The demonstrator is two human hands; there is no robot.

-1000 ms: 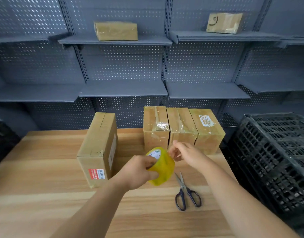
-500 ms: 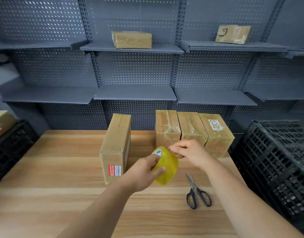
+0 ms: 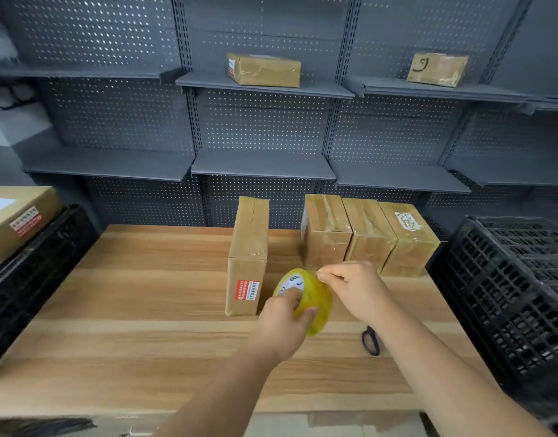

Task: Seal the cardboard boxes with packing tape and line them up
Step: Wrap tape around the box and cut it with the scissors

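**Both hands on the tape roll above the table**

The left hand (image 3: 282,323) reaches in from below, fingers curled around the yellow tape roll (image 3: 306,296), held tilted above the wooden table (image 3: 129,310). The right hand (image 3: 355,288) comes from the right, fingertips pinched narrow at the roll's upper rim. Just left of the roll stands a tall cardboard box (image 3: 247,257); behind it, three taped boxes (image 3: 366,234) sit touching in a row. Scissors (image 3: 370,340) lie right of the roll, partly hidden by the right forearm.
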